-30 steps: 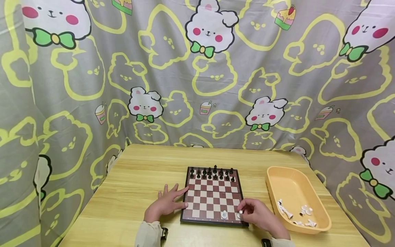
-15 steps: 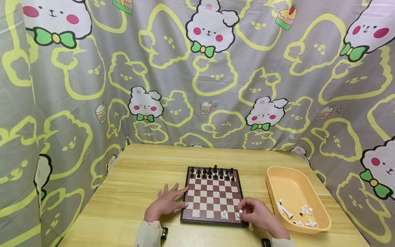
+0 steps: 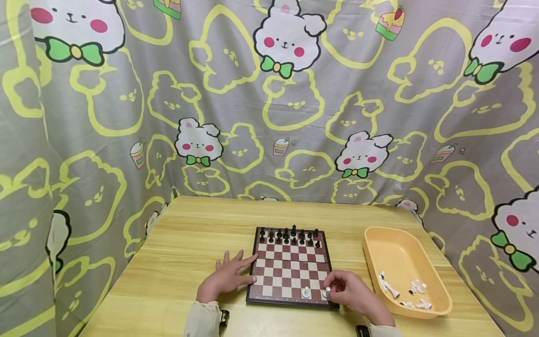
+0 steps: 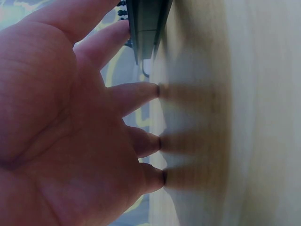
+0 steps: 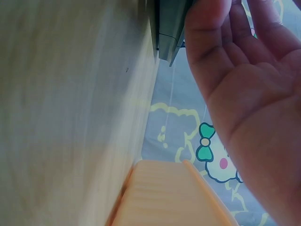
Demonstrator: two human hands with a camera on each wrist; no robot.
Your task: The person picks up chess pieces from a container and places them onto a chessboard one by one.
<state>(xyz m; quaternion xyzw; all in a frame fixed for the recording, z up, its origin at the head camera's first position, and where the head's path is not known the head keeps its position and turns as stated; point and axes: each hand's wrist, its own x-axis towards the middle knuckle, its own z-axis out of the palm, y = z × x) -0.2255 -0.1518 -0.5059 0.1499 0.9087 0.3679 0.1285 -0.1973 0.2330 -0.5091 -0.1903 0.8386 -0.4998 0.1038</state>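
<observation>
A checkered chessboard [image 3: 290, 269] in a dark frame lies flat on the table. My left hand [image 3: 227, 278] has its fingers spread, with thumb and index finger at the board's left edge. In the left wrist view, the other three fingertips [image 4: 153, 90] rest on the tabletop. At the near right corner of the board, my right hand [image 3: 351, 291] pinches a white chess piece [image 3: 326, 293] between thumb and finger. Its lower part shows over the corner square; the fingers cover the rest. Another white chess piece [image 3: 306, 293] stands upright in the near row, left of it.
Black chess pieces [image 3: 294, 241] fill two rows on the board's far side. To the right, an orange tray [image 3: 393, 248] holds several white pieces [image 3: 423, 304] lying on their sides. A patterned curtain [image 3: 236, 140] hangs round the wooden table [image 3: 202, 220].
The white chess piece in my right hand's pinch has shifted very slightly left at the corner. My left hand stays at the board's edge.
</observation>
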